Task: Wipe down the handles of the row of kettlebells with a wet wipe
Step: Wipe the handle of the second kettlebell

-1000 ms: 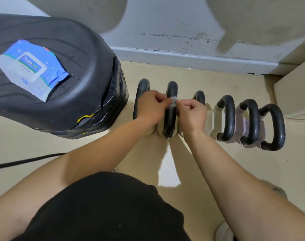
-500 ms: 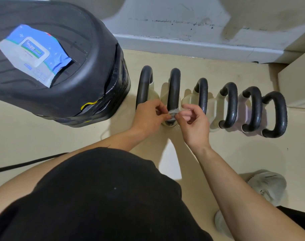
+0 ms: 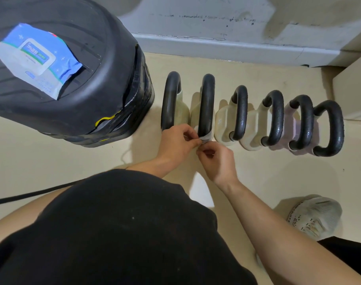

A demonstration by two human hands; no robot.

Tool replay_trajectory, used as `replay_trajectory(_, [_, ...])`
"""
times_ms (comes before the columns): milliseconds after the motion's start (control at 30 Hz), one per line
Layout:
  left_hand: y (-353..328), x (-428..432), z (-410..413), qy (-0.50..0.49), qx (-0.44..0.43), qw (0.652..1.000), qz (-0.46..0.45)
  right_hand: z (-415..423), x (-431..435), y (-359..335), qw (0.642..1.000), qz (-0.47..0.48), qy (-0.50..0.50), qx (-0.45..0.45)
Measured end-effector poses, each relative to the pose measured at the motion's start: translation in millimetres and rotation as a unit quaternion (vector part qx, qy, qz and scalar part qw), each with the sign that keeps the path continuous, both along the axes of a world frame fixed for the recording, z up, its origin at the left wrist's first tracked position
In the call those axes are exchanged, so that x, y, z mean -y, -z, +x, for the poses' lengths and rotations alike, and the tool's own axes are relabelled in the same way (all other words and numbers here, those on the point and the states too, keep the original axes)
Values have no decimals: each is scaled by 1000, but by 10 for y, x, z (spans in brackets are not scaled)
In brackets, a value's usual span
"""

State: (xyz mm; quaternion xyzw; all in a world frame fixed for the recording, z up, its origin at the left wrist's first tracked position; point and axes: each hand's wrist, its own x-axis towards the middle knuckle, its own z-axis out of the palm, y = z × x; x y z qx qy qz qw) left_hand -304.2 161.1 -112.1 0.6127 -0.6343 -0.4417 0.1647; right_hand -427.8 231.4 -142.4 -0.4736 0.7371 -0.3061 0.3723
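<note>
Several kettlebells with black loop handles stand in a row on the cream floor along the wall. The second handle from the left [image 3: 206, 103] has a small grey-white wet wipe [image 3: 205, 138] wrapped round its near end. My left hand [image 3: 178, 141] pinches the wipe from the left, and my right hand [image 3: 215, 160] pinches it from just below and right. Both hands meet at the base of that handle. The first handle [image 3: 169, 99] stands just left of my left hand.
A big black stepper block [image 3: 105, 83] sits left of the row, with a blue and white wet-wipe pack [image 3: 34, 56] on top. A black cable [image 3: 27, 195] crosses the floor at left. My white shoe [image 3: 315, 217] is at lower right, my black-clad knee fills the foreground.
Both hands slid the wipe down the second handle from its top toward its near base. The view shifted back a little.
</note>
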Motion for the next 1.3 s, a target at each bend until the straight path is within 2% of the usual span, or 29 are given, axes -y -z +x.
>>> replay_trajectory(67, [23, -17, -12, -24, -12, 1000, 14, 94, 32, 20, 996, 37, 77, 19])
replay_trajectory(133, [50, -38, -17, -41, -21, 999, 21, 142, 39, -28, 977, 56, 195, 63])
replay_trajectory(200, [55, -50, -18, -45, -33, 998, 13, 150, 13, -111, 964, -1, 247, 98])
replay_trajectory(333, [62, -50, -12, -7, -33, 999, -12, 99, 86, -165, 977, -61, 167, 114])
replay_trajectory(600, [101, -79, -19, -35, -29, 999, -8, -45, 131, -84, 977, -47, 170, 119])
replay_trajectory(733, [129, -113, -47, -49, -28, 998, 10, -30, 144, -66, 977, -8, 175, 122])
replay_trajectory(900, [167, -81, -21, -29, 0, 1000, -4, -55, 141, -107, 967, 1, 190, 168])
replay_trajectory(1100, [119, -109, -23, -52, -21, 998, -6, -49, 187, -168, 967, -1, 186, 175])
replay_trajectory(1300, [130, -105, -62, -103, -52, 992, 43, -117, 205, -107, 966, 12, 177, 186])
